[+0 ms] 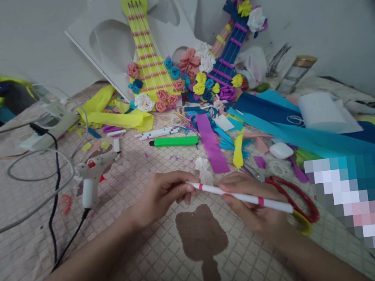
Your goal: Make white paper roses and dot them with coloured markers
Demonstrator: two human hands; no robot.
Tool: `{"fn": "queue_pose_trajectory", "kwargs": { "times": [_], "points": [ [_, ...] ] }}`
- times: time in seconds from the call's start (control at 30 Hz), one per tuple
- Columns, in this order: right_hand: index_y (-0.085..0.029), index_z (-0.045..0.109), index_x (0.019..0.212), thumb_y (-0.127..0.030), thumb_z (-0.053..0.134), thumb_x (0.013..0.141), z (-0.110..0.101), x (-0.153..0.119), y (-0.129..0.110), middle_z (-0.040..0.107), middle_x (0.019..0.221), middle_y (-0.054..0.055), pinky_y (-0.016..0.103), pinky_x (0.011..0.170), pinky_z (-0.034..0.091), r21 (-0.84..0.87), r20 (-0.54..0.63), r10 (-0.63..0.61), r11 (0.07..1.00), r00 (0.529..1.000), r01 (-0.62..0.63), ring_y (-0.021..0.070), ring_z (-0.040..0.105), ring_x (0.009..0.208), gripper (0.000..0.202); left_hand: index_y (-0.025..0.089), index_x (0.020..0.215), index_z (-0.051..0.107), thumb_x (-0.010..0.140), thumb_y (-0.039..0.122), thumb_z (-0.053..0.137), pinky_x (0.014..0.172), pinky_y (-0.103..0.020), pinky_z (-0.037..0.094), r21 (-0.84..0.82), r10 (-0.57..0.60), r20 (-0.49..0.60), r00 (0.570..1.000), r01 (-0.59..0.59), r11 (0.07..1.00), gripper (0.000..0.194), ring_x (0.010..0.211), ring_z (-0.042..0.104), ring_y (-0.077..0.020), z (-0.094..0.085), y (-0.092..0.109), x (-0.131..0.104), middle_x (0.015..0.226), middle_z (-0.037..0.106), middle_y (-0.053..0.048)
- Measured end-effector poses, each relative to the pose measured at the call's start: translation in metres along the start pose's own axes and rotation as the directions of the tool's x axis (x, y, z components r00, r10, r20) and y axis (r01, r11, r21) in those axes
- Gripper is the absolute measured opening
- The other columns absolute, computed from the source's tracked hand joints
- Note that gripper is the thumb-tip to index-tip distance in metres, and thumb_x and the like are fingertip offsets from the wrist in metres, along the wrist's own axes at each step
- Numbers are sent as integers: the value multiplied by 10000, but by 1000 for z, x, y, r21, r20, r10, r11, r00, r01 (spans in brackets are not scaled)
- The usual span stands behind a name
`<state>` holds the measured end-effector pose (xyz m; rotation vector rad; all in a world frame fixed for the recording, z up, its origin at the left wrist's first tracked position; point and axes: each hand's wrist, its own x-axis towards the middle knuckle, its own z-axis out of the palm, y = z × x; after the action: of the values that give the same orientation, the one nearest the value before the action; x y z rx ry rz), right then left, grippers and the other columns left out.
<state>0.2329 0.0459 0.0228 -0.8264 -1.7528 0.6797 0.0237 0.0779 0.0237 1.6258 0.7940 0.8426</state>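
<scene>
— Where's the pen?
— Above the table [203, 233], slanting between both hands, its thin end to the left and its blunt white end to the right
— And the fingers?
— On the left hand [166, 190], thumb and fingertips are pinched together at the thin end. The right hand [254, 203] is curled around the middle of the pen [244, 197], thumb against the barrel, hardly open at all
— What's about them?
— A white paper flower [204, 170] just beyond the pen, a purple strip [212, 144] behind that, scissors [314, 216] beside the right hand and a glue gun [91, 183] off to the left
</scene>
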Motion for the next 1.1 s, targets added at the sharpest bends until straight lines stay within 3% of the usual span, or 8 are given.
{"fn": "queue_pose_trajectory", "kwargs": {
  "times": [0.1, 0.23, 0.43, 0.5, 0.67, 0.8, 0.9, 1.1],
  "points": [
    [-282, 653, 959, -48, 625, 729, -4, 5, -2, 703, 831, 5, 353, 733, 534, -38, 3, -42, 998, 999, 42, 185, 661, 813, 330, 131, 856, 647, 855, 241, 546, 543, -204, 452, -8, 25, 2, 1000, -25, 1000, 149, 591, 519, -99, -3, 5, 2, 687, 609, -36],
    [-261, 680, 931, -213, 642, 773, -10, 11, 2, 716, 838, 15, 284, 657, 533, 4, 77, 248, 968, 966, -249, 160, 667, 760, 169, 145, 869, 652, 843, 228, 561, 577, -204, 466, 35, 41, -19, 999, -40, 999, 126, 637, 551, -106, -11, 14, 3, 742, 635, -40],
    [-166, 666, 956, -481, 502, 844, -9, 15, 9, 655, 609, 10, 168, 352, 302, 259, 660, 462, 600, 593, -757, 44, 427, 361, 372, 140, 899, 685, 820, 240, 598, 592, -216, 479, 171, 22, 47, 999, -30, 985, 155, 668, 603, -122, -11, 14, 3, 790, 693, -58],
    [-159, 672, 861, -424, 588, 803, -8, 15, 7, 606, 527, -25, 156, 331, 222, 260, 681, 486, 539, 548, -801, 22, 346, 329, 284, 138, 880, 693, 789, 236, 636, 566, -205, 483, 148, 13, -7, 1000, -12, 989, 146, 632, 603, -114, -11, 11, 4, 760, 702, -52],
    [-163, 648, 763, -412, 556, 827, -11, 20, 7, 503, 431, -53, 163, 310, 157, 555, 444, 603, 395, 662, -732, 23, 294, 299, 273, 114, 718, 678, 751, 251, 668, 430, -177, 453, 107, 44, -328, 944, -9, 994, 141, 465, 544, -80, -30, 3, 10, 598, 659, -27],
    [-181, 593, 710, -411, 645, 743, -15, 27, 16, 485, 516, -45, 169, 353, 286, 773, 208, 706, 305, 677, -556, 49, 394, 389, 239, 123, 876, 656, 821, 252, 564, 564, -229, 539, 314, 182, -623, 761, 30, 949, 168, 588, 631, -118, -57, -9, 16, 725, 689, -43],
    [-172, 573, 666, -425, 677, 712, -12, 27, 19, 430, 549, -51, 179, 423, 347, 760, 56, 717, 420, 695, -496, 46, 381, 447, 277, 184, 1000, 633, 828, 213, 528, 836, -318, 528, 576, 394, -624, 674, 57, 815, 203, 928, 645, -173, -63, -14, 18, 1066, 667, -63],
    [-180, 650, 704, -344, 749, 668, 1, 14, 13, 499, 494, -46, 189, 406, 313, 635, 16, 664, 571, 748, -521, 57, 425, 430, 195, 195, 991, 621, 870, 253, 501, 822, -313, 496, 565, 310, -179, 934, -160, 809, 180, 907, 630, -174, -20, 3, 8, 960, 686, -48]
  ]
}}
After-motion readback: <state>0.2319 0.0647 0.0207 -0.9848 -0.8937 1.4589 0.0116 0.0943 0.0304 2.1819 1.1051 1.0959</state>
